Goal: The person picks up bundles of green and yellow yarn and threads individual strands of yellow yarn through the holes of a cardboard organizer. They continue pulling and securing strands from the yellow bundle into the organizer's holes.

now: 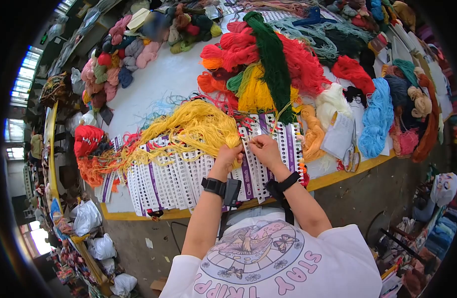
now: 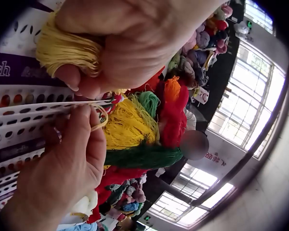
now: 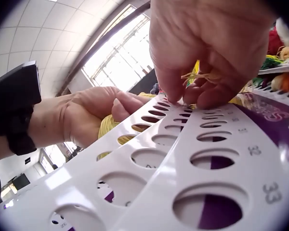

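My left hand (image 1: 229, 158) grips a thick bundle of pale yellow thread (image 2: 67, 45), its fingers curled round the strands. The rest of that thread (image 1: 189, 126) spreads loosely leftward over the cards. Close beside it, my right hand (image 1: 266, 150) pinches a thin yellow strand (image 2: 102, 115) near the far end of a white card with punched holes (image 3: 214, 159). In the right wrist view a short loose end shows among the right fingers (image 3: 207, 72), while their tips reach the card's narrow, far part. Several such cards (image 1: 181, 176) lie fanned side by side, some with purple printed bands.
Beyond the cards lie a dark green skein (image 1: 268, 62), a bright yellow skein (image 1: 256, 89) and red yarn (image 1: 303, 62). To the right are an orange skein (image 1: 313, 134), a blue skein (image 1: 377, 119) and scissors (image 1: 352, 156). The table's yellow edge (image 1: 323, 181) runs before me.
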A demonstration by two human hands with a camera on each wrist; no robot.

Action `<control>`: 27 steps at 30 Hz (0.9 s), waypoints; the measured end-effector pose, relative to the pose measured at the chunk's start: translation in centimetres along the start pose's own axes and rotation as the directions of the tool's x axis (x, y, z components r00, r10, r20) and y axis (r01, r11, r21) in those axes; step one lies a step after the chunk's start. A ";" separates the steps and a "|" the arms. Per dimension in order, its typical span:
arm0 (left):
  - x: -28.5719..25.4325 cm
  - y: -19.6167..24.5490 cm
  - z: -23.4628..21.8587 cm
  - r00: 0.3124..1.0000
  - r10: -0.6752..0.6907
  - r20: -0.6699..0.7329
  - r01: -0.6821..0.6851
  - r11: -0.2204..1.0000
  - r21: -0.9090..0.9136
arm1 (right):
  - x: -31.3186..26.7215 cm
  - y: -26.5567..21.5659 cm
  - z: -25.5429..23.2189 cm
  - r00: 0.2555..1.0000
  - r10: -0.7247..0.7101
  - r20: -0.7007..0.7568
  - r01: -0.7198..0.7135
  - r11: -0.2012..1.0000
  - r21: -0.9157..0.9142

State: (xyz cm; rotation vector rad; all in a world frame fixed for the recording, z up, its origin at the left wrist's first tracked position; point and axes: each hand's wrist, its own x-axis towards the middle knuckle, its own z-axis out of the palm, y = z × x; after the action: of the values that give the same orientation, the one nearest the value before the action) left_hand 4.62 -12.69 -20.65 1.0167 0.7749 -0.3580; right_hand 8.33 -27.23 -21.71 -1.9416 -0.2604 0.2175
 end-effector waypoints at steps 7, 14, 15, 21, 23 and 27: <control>0.9 -0.8 0.5 0.987 0.137 -0.085 -0.116 0.970 0.215 | 0.3 0.8 0.0 0.999 0.002 0.041 -0.008 0.988 0.154; -1.8 3.0 -2.5 0.934 0.076 0.350 0.133 0.835 -0.534 | 0.2 0.4 0.1 0.999 -0.016 0.045 0.021 0.994 -0.108; -1.6 2.6 -2.6 0.912 0.066 0.406 0.094 0.927 -0.363 | 0.2 0.3 0.2 0.998 -0.016 0.053 0.022 0.994 -0.105; 0.6 0.2 -0.8 0.899 0.434 0.061 -0.306 0.522 0.796 | 0.9 1.5 1.3 0.976 0.215 0.027 -0.216 0.976 0.017; 0.0 4.0 -4.3 0.873 0.428 -0.234 -0.091 0.613 0.785 | 0.6 1.7 1.8 0.994 0.086 -0.072 -0.090 0.994 -0.065; -4.2 13.5 -17.9 0.617 0.507 -0.601 -0.599 0.798 0.059 | 0.3 1.7 2.2 0.990 0.042 -0.131 -0.062 0.987 -0.150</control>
State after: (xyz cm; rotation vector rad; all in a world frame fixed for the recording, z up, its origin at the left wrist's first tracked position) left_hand 2.55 9.19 -14.53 1.1829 0.9722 0.5998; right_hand 8.14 -25.79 -24.11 -2.1080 -0.1449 0.1091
